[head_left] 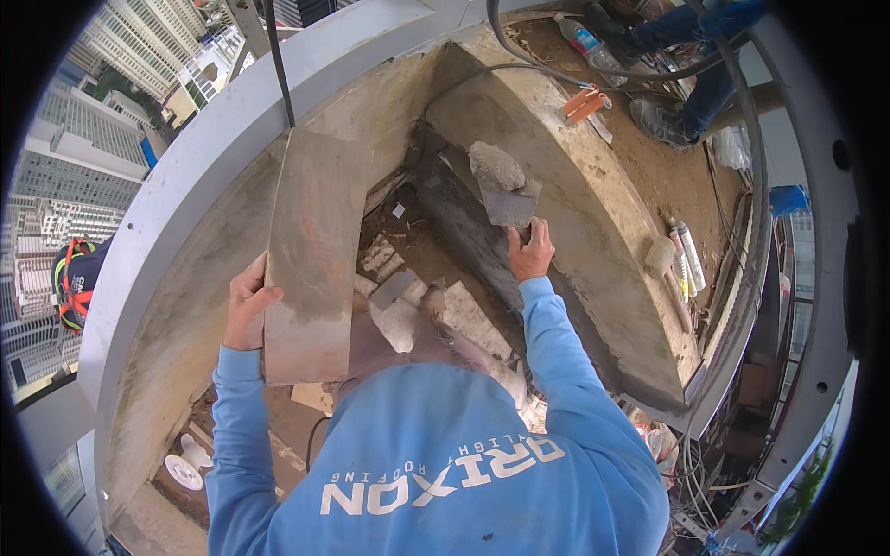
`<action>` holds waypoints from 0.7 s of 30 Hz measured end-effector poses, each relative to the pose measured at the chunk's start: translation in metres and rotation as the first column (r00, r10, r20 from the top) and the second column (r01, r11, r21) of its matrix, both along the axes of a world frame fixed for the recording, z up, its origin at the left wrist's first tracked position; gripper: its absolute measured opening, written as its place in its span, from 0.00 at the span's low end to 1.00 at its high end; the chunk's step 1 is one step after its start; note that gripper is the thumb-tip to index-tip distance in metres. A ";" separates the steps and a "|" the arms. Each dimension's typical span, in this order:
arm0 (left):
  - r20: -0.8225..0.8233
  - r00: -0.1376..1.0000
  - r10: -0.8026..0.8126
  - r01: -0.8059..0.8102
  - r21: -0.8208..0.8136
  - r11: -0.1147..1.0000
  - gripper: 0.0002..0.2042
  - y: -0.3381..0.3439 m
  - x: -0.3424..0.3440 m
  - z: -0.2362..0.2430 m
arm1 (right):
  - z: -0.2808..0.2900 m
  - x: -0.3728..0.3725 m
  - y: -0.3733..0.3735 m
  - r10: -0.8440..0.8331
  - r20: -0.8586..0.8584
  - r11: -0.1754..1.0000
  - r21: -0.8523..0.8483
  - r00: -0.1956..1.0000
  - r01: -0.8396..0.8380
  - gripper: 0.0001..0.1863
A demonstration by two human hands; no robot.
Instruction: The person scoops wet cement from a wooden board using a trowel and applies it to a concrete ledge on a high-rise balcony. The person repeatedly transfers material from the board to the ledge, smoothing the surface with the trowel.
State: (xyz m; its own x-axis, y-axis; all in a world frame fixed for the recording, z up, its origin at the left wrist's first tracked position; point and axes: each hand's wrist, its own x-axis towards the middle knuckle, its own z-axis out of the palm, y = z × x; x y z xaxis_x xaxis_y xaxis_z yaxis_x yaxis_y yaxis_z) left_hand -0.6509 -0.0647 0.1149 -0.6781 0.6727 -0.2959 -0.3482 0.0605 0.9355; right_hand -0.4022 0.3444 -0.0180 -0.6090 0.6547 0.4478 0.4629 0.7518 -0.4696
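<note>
On the left, my left hand [248,301] grips the left edge of a long flat panel [315,246], thumb on its face. Damp grey smears mark the panel, which stands upright against my side of the curved wall. My right hand [531,250] is closed around a trowel [510,206]; its handle is mostly hidden by my fingers. A lump of wet grey mortar [496,169] sits on the blade. Below and between my hands lie broken pale slab pieces [397,320] and dirt. A dark grey strip [468,227] runs along the foot of the concrete wall.
A thick concrete ledge [565,176] curves along the right. Beyond it are an orange tool [584,104], a plastic bottle [579,37], sealant tubes [688,255] and another person's legs [709,88]. A looping hose [742,111] crosses there. Another person's orange harness [74,296] shows outside the left rim.
</note>
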 end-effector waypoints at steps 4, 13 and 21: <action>0.029 0.973 0.230 -0.228 -0.075 0.971 0.35 -0.017 0.048 -0.018 | -0.077 0.016 -0.003 -0.097 0.171 0.993 -0.055 0.980 0.108 0.19; 0.156 0.811 0.563 -0.526 -0.227 0.820 0.34 -0.042 0.140 -0.054 | -0.210 -0.037 0.016 -0.233 0.447 0.888 -0.263 0.864 0.376 0.23; 0.190 0.743 0.642 -0.597 -0.243 0.764 0.34 -0.016 0.155 -0.068 | -0.219 -0.137 0.077 -0.110 0.530 0.715 -0.545 0.841 0.437 0.25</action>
